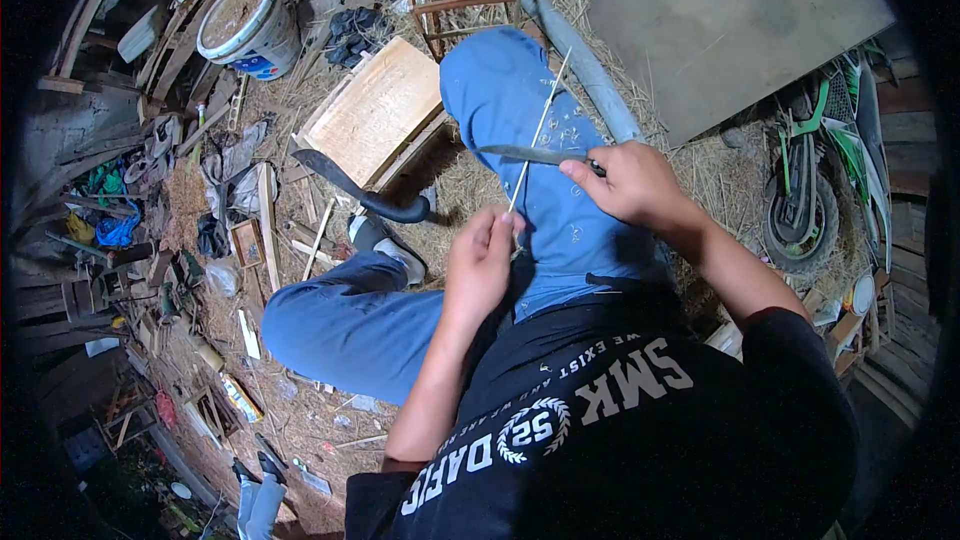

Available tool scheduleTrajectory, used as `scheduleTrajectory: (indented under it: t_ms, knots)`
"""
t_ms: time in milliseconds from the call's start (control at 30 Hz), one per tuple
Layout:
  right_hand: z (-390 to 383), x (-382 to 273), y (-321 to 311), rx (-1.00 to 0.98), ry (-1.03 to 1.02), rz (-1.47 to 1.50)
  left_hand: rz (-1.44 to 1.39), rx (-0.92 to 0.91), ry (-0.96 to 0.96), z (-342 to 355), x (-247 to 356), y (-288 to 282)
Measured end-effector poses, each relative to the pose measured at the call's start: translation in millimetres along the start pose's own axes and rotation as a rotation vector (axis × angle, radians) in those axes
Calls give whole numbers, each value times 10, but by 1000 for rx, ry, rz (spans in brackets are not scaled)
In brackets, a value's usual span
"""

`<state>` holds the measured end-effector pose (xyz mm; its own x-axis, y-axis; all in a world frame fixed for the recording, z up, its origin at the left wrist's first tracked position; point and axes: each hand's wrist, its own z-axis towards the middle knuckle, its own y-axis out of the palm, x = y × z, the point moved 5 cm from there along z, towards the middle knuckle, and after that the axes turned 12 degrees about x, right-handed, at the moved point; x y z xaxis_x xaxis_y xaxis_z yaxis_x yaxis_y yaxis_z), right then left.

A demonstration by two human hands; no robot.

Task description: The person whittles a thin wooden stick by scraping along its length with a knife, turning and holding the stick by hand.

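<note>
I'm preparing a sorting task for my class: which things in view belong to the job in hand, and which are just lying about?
In the job:
stick, in the left grip
knife, in the right grip, crossing the stick

Probably just lying about, as neither grip holds them:
machete
bucket
cage
panel
motorbike

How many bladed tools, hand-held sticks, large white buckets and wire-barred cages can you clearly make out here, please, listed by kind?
Bladed tools: 2 (the knife in the right hand, the machete)
Hand-held sticks: 1 (the thin stick in the left hand)
Large white buckets: 1 (the bucket)
Wire-barred cages: 1 (the wooden cage)
Total: 5
</note>
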<state>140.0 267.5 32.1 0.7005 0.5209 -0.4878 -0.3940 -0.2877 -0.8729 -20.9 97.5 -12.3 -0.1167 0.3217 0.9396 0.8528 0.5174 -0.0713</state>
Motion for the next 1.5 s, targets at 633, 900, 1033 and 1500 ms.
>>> scheduleTrajectory:
  t_ms: [633,900,1033,1500]
  knots:
    - [13,-78,37,13,-154,-147,-49,-81,-89,235,-140,145]
    - [-95,-153,-2,141,-302,-119,9,-16,-29,65,-218,67]
    - [-74,-103,17,141,-275,-98,13,-24,-52,80,-193,85]
    - [-17,58,76,107,-140,-120,149,-40,114,294,-112,157]
